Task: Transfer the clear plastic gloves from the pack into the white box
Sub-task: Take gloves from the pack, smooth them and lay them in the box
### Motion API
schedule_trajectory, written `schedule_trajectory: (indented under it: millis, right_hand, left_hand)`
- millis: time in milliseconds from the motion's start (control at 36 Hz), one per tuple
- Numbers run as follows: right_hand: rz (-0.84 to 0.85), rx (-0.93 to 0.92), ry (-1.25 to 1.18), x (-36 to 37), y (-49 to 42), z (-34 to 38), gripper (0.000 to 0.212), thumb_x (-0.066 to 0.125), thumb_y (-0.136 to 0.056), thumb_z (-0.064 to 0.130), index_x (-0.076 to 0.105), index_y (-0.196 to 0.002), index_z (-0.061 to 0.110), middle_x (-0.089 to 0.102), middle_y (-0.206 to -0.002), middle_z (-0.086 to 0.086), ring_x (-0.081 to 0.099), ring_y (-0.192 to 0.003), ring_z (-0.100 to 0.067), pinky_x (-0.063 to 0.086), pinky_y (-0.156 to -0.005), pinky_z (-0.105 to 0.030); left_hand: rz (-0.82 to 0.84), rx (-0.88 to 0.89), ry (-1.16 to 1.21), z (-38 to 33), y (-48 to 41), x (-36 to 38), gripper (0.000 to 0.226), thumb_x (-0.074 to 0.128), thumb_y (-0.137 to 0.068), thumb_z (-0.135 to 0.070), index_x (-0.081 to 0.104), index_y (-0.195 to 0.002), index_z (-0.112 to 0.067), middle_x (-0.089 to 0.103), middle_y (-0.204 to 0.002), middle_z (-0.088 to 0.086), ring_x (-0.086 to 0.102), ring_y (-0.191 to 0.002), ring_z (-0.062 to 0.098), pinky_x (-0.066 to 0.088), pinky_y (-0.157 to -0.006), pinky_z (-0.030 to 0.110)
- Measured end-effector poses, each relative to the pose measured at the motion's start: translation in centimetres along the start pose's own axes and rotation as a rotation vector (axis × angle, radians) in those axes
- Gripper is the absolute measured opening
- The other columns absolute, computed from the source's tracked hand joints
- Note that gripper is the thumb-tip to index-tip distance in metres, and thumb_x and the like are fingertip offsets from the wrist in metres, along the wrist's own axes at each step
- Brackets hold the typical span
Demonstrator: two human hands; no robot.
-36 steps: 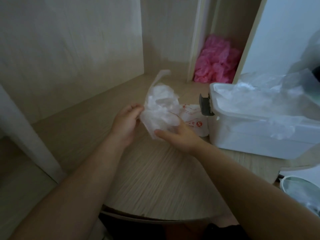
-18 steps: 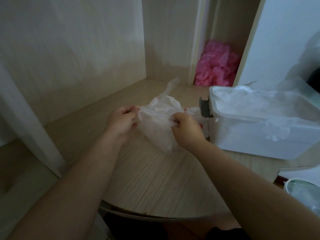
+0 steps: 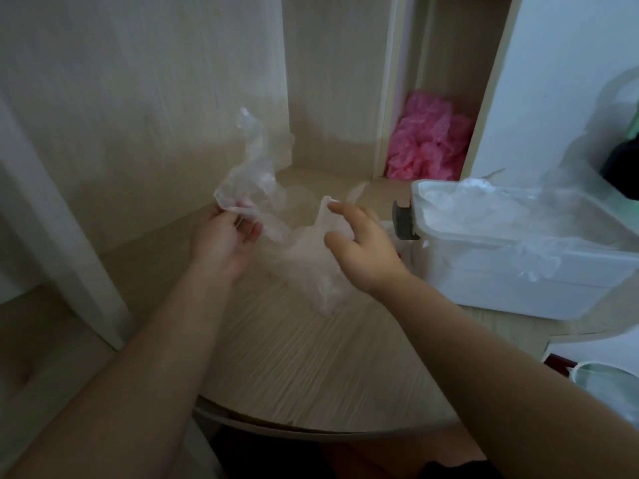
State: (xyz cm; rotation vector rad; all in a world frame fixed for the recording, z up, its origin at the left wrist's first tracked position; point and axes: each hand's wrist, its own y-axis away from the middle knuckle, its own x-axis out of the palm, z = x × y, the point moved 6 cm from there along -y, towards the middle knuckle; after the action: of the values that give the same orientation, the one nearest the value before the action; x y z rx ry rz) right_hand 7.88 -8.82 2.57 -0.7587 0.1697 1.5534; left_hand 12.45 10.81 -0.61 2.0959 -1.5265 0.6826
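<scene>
left hand [image 3: 224, 242]: pinches one clear plastic glove [image 3: 254, 174], crumpled, translucent, standing up above its fingers, left of the pack | right hand [image 3: 361, 252]: half-curled over the limp clear pack [image 3: 307, 267] on the wooden table [image 3: 294, 368], hold unclear | white box [image 3: 501, 288]: far right, holding heaped gloves [image 3: 484, 209], some draped over its near wall

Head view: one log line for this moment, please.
left hand pinches clear glove | right hand at pack, grip unclear | white box holds gloves

Pink crumpled plastic heap [image 3: 428, 146] in a wooden alcove [image 3: 449, 46], rounded wood-grain tabletop [image 3: 311, 368], pale green container [image 3: 608, 385]
</scene>
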Motion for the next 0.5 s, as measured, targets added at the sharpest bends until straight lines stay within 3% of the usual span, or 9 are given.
schedule_trajectory:
  millis: [83, 167, 222, 250, 278, 333, 417, 444, 500]
  right_hand:
    - [-0.144, 0.004, 0.006, -0.8, -0.1, 1.5, 0.03, 0.046, -0.093, 0.042, 0.06, -0.108, 0.021, 0.055, -0.115, -0.001, 0.054, -0.105, -0.018, 0.042, -0.092, -0.035]
    - [-0.175, 0.013, 0.007, -1.2, 0.0, 2.8, 0.039, 0.043, -0.091, 0.055, 0.053, -0.072, 0.022, 0.055, -0.07, 0.008, 0.056, -0.074, -0.014, 0.04, -0.065, -0.028]
    - [-0.06, 0.123, -0.124, -0.7, 0.0, 2.7, 0.049, 0.042, -0.088, 0.064, 0.059, -0.083, 0.018, 0.056, -0.07, 0.005, 0.054, -0.068, -0.011, 0.04, -0.061, -0.027]
    - [0.06, 0.24, -0.265, -0.1, 0.1, 2.4, 0.062, 0.041, -0.085, 0.07, 0.06, -0.106, 0.015, 0.06, -0.08, 0.0, 0.057, -0.074, -0.013, 0.044, -0.064, -0.028]
    - [0.198, 0.374, -0.43, 0.6, 0.4, 2.2, 0.077, 0.04, -0.08, 0.076, 0.05, -0.129, 0.017, 0.061, -0.093, -0.005, 0.059, -0.083, -0.019, 0.048, -0.069, -0.03]
    - [0.319, 0.5, -0.73, 1.3, 0.5, 2.4, 0.086, 0.05, -0.072, 0.078, 0.04, -0.139, 0.024, 0.058, -0.099, -0.01, 0.058, -0.085, -0.026, 0.053, -0.074, -0.037]
    - [0.067, 0.463, -0.877, -0.8, -0.4, 2.1, 0.062, 0.067, -0.084, 0.03, 0.042, -0.137, 0.01, 0.056, -0.096, -0.011, 0.055, -0.07, -0.019, 0.054, -0.065, -0.035]
    - [-0.042, 0.428, -0.822, -2.0, -0.5, 1.8, 0.056, 0.064, -0.086, 0.012, 0.04, -0.137, 0.01, 0.057, -0.103, -0.014, 0.057, -0.072, -0.02, 0.056, -0.066, -0.037]
    - [-0.146, 0.335, -0.674, -4.3, -0.4, 1.7, 0.057, 0.058, -0.084, -0.003, 0.042, -0.136, 0.012, 0.06, -0.107, -0.018, 0.06, -0.076, -0.023, 0.058, -0.074, -0.042]
  left_hand:
    - [0.138, -0.053, 0.2, -0.2, 1.3, 1.7, 0.025, 0.039, -0.096, 0.004, 0.057, -0.087, -0.011, 0.067, -0.061, -0.002, 0.064, -0.054, 0.006, 0.055, -0.052, 0.021]
    - [0.2, -0.02, 0.2, -0.5, 2.8, 3.1, 0.025, 0.036, -0.096, 0.007, 0.054, -0.087, -0.008, 0.068, -0.06, 0.002, 0.066, -0.055, 0.008, 0.058, -0.06, 0.026]
    - [0.286, -0.005, 0.159, -0.5, 3.8, 4.2, 0.025, 0.035, -0.094, 0.01, 0.052, -0.089, -0.008, 0.07, -0.064, 0.003, 0.068, -0.059, 0.009, 0.059, -0.067, 0.027]
    - [0.322, -0.003, 0.141, -0.3, 4.3, 4.7, 0.026, 0.035, -0.093, 0.011, 0.052, -0.088, -0.008, 0.07, -0.065, 0.003, 0.069, -0.061, 0.009, 0.057, -0.071, 0.027]
    - [0.358, 0.0, 0.109, -0.1, 4.9, 5.3, 0.027, 0.035, -0.092, 0.011, 0.052, -0.085, -0.008, 0.07, -0.065, 0.0, 0.069, -0.063, 0.009, 0.057, -0.072, 0.026]
    - [0.424, 0.033, -0.003, 0.2, 5.5, 6.1, 0.028, 0.036, -0.089, 0.014, 0.053, -0.08, -0.007, 0.067, -0.064, -0.004, 0.068, -0.066, 0.008, 0.057, -0.069, 0.022]
    - [0.485, 0.048, -0.104, 0.7, 6.3, 7.0, 0.026, 0.044, -0.075, 0.011, 0.062, -0.075, -0.007, 0.068, -0.071, -0.001, 0.068, -0.071, 0.012, 0.057, -0.072, 0.026]
    - [0.491, 0.004, -0.075, 0.9, 6.6, 7.1, 0.026, 0.046, -0.073, 0.006, 0.066, -0.071, -0.009, 0.07, -0.079, 0.002, 0.069, -0.078, 0.016, 0.056, -0.081, 0.032]
    - [0.546, -0.084, -0.056, 1.1, 7.5, 7.8, 0.023, 0.045, -0.079, -0.011, 0.068, -0.079, -0.009, 0.065, -0.108, 0.013, 0.064, -0.104, 0.027, 0.049, -0.094, 0.044]
